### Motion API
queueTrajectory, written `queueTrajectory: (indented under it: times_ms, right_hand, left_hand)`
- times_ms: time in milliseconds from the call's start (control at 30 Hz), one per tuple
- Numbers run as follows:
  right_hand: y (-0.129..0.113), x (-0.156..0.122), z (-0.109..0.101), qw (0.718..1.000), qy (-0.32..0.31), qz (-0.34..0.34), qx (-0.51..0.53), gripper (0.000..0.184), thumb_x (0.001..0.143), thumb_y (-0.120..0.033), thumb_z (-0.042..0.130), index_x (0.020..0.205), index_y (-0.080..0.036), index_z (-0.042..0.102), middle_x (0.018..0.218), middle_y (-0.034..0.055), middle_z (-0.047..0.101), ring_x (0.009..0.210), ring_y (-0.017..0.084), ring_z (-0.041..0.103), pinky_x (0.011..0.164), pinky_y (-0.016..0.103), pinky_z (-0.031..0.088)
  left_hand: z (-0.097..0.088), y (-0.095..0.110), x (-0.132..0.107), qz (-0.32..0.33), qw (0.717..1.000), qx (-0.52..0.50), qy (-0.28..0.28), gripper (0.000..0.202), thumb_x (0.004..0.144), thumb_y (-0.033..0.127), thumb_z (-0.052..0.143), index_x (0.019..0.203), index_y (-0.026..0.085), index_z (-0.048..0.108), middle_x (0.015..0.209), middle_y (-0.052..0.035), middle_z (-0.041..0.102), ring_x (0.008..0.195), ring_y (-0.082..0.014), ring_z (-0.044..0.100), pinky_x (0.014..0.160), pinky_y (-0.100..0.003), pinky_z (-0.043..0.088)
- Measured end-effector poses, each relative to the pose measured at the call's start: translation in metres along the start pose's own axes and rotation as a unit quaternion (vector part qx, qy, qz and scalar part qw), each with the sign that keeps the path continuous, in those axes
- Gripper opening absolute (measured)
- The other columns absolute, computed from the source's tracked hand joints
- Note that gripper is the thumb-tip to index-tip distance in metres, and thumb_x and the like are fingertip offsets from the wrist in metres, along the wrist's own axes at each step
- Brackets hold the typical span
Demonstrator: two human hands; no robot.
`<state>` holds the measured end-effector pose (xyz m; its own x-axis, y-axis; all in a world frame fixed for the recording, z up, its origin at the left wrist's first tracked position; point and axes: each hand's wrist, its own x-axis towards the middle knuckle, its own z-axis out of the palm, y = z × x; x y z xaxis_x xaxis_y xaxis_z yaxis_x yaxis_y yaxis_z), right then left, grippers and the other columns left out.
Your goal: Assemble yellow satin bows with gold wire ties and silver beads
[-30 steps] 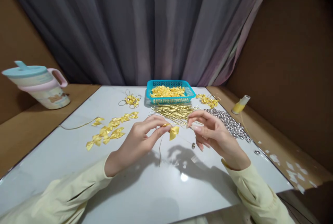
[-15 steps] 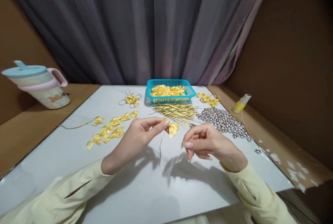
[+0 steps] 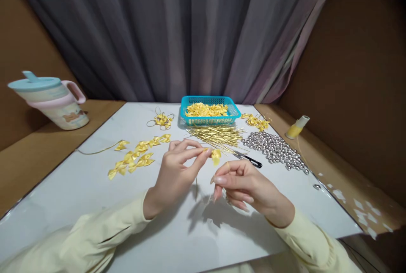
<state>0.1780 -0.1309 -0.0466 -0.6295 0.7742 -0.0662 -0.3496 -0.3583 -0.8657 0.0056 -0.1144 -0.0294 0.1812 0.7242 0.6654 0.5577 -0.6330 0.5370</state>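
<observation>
My left hand [image 3: 177,171] pinches a yellow ribbon bow [image 3: 216,156] between thumb and forefinger, above the white table. A thin gold cord [image 3: 196,188] hangs below that hand. Just to the right, my right hand [image 3: 241,184] has thumb and forefinger pressed together, its other fingers curled. A fine yellow thread [image 3: 227,165] crosses its forefinger; the pinched part is too small to see clearly. Behind the right hand lies a pair of black-handled snips [image 3: 250,159]. Loose yellow bows [image 3: 131,157] lie in rows left of my left hand.
A blue basket [image 3: 210,120] of yellow bows stands behind a pile of gold ties [image 3: 218,135]. Silver beads [image 3: 275,148] spread at right, near a thread spool [image 3: 297,127]. Bow clusters [image 3: 163,119] lie farther back. A lidded cup [image 3: 60,103] stands at left.
My left hand has moved slightly right with the bow, which has turned. The right hand has come lower and left, closer beneath the bow. The snips behind it show more fully.
</observation>
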Motion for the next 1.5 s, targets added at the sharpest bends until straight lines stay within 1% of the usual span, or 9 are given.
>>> queueTrajectory:
  times_ms: [133, 267, 533, 600, 700, 833, 1067, 1267, 1500]
  right_hand:
    - [-0.001, -0.003, 0.004, 0.996, -0.024, -0.011, 0.090, 0.007, 0.078, -0.018, 0.062, 0.076, -0.013, 0.067, 0.068, 0.0030, 0.070, 0.027, -0.003, 0.026, 0.031, 0.010, 0.034]
    - [0.003, -0.003, 0.012, 0.993, -0.007, -0.029, 0.114, 0.008, 0.079, -0.019, 0.062, 0.076, -0.013, 0.066, 0.070, 0.0033, 0.070, 0.032, -0.001, 0.030, 0.037, 0.011, 0.039]
    - [0.013, 0.004, 0.021, 0.993, 0.025, -0.075, 0.092, 0.016, 0.085, -0.027, 0.055, 0.094, -0.014, 0.061, 0.081, 0.0084, 0.070, 0.050, 0.006, 0.054, 0.056, 0.019, 0.045]
    - [0.013, 0.004, 0.022, 0.992, 0.037, -0.093, 0.073, 0.019, 0.087, -0.029, 0.050, 0.096, -0.014, 0.059, 0.079, 0.0086, 0.070, 0.049, 0.007, 0.055, 0.055, 0.020, 0.045]
    - [0.012, 0.004, 0.024, 0.985, 0.094, -0.142, 0.026, 0.020, 0.087, -0.033, 0.050, 0.092, -0.015, 0.057, 0.070, 0.0074, 0.069, 0.042, 0.007, 0.053, 0.042, 0.018, 0.040]
    - [0.006, 0.003, 0.028, 0.968, 0.159, -0.194, 0.016, 0.019, 0.085, -0.034, 0.052, 0.097, -0.019, 0.049, 0.064, 0.0029, 0.067, 0.033, 0.007, 0.047, 0.031, 0.016, 0.031]
    - [0.007, 0.001, 0.043, 0.968, 0.123, -0.197, 0.093, 0.023, 0.089, -0.030, 0.044, 0.110, -0.024, 0.040, 0.081, 0.0042, 0.068, 0.038, 0.007, 0.050, 0.035, 0.018, 0.039]
    - [0.006, 0.002, 0.050, 0.954, 0.134, -0.209, 0.170, 0.022, 0.086, -0.019, 0.049, 0.108, -0.022, 0.046, 0.091, 0.0053, 0.067, 0.060, 0.009, 0.060, 0.059, 0.021, 0.052]
    - [0.014, 0.018, 0.047, 0.938, 0.069, -0.103, 0.324, 0.012, 0.080, -0.009, 0.054, 0.089, -0.014, 0.061, 0.098, 0.0054, 0.065, 0.082, 0.006, 0.063, 0.085, 0.013, 0.048]
  left_hand:
    - [0.003, -0.006, -0.003, 0.144, 0.986, 0.071, 0.047, 0.011, 0.078, 0.011, 0.060, 0.077, 0.020, 0.066, 0.067, 0.0013, 0.069, 0.071, -0.0173, 0.062, 0.074, -0.036, 0.033]
    - [0.003, -0.009, -0.004, 0.183, 0.975, 0.107, 0.065, 0.017, 0.077, 0.008, 0.059, 0.084, 0.023, 0.065, 0.065, 0.0030, 0.070, 0.067, -0.0176, 0.063, 0.073, -0.037, 0.032]
    - [0.004, -0.002, -0.004, 0.062, 0.996, 0.022, 0.064, 0.011, 0.080, 0.016, 0.057, 0.080, 0.021, 0.068, 0.073, -0.0011, 0.065, 0.074, -0.0168, 0.059, 0.075, -0.035, 0.038]
    - [0.004, 0.001, -0.004, 0.025, 0.998, -0.005, 0.061, 0.011, 0.080, 0.019, 0.058, 0.077, 0.022, 0.068, 0.071, -0.0005, 0.064, 0.074, -0.0166, 0.058, 0.075, -0.034, 0.039]
    - [0.004, 0.004, -0.003, -0.008, 0.998, -0.032, 0.048, 0.012, 0.080, 0.021, 0.058, 0.074, 0.022, 0.069, 0.071, -0.0002, 0.065, 0.074, -0.0168, 0.058, 0.074, -0.033, 0.039]
    - [0.003, 0.003, -0.004, 0.009, 0.998, -0.034, 0.048, 0.011, 0.080, 0.020, 0.058, 0.075, 0.022, 0.068, 0.074, -0.0005, 0.067, 0.075, -0.0170, 0.059, 0.076, -0.034, 0.039]
    - [0.005, -0.004, -0.003, 0.056, 0.995, -0.011, 0.083, 0.014, 0.080, 0.014, 0.058, 0.087, 0.023, 0.066, 0.081, -0.0012, 0.068, 0.082, -0.0182, 0.060, 0.078, -0.035, 0.037]
    - [0.000, -0.001, 0.004, 0.034, 0.991, -0.034, 0.125, 0.011, 0.081, 0.018, 0.058, 0.085, 0.023, 0.066, 0.084, -0.0015, 0.069, 0.079, -0.0172, 0.060, 0.077, -0.034, 0.042]
    - [-0.005, 0.008, 0.011, -0.053, 0.976, -0.156, 0.144, 0.015, 0.080, 0.025, 0.060, 0.092, 0.022, 0.068, 0.081, 0.0001, 0.070, 0.071, -0.0137, 0.064, 0.065, -0.024, 0.053]
